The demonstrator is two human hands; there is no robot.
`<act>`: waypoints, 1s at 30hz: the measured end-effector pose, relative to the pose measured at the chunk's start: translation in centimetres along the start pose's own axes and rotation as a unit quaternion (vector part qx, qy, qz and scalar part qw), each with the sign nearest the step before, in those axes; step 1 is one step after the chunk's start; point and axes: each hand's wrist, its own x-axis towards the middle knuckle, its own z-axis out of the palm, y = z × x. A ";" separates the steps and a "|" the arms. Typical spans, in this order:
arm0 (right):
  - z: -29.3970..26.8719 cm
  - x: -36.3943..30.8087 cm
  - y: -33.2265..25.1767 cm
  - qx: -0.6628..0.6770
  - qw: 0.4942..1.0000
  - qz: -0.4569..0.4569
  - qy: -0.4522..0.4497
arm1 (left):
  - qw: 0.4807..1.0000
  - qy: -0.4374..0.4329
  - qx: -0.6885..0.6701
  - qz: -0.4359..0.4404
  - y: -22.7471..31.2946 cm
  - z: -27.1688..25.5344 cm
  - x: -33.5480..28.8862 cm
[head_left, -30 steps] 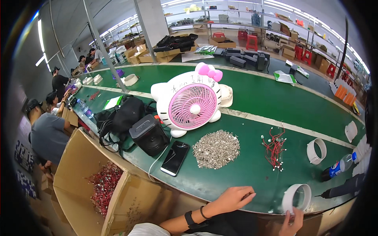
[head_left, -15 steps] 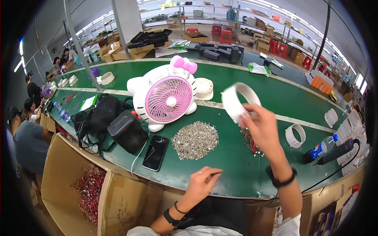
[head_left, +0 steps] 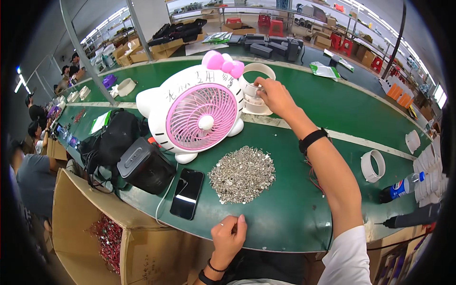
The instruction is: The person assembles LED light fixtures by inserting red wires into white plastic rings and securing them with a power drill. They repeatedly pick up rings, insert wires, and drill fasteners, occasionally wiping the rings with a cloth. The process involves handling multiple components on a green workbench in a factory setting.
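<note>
My right hand [head_left: 276, 96] grips the edge of a white plastic ring [head_left: 247, 88]. The ring is over another round white part [head_left: 257, 109] on the green table; whether the two touch is hard to tell. Just left of them stands a white and pink cat-shaped fan [head_left: 205, 122] with a pink bow. My left hand [head_left: 229, 236] is closed in a loose fist at the table's front edge, with nothing visible in it. Beyond that hand lies a heap of small silver screws [head_left: 242, 175].
A black phone [head_left: 187, 194], a dark box-shaped device [head_left: 146, 164] and a black bag [head_left: 124, 133] lie to the left. On the right are a second white ring [head_left: 373, 166], a cola bottle [head_left: 402, 186] and an electric screwdriver [head_left: 418, 216]. A cardboard box [head_left: 88, 192] holds red wires.
My right hand has carried the white ring away and to the left, from above the table's middle to the round white part beside the fan. My left hand has drawn slightly back, its fingers curled more.
</note>
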 end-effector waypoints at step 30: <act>-0.3 -0.9 1.5 -0.136 0.988 0.070 -0.001 | 0.999 -0.002 0.024 0.021 -0.7 0.0 0.0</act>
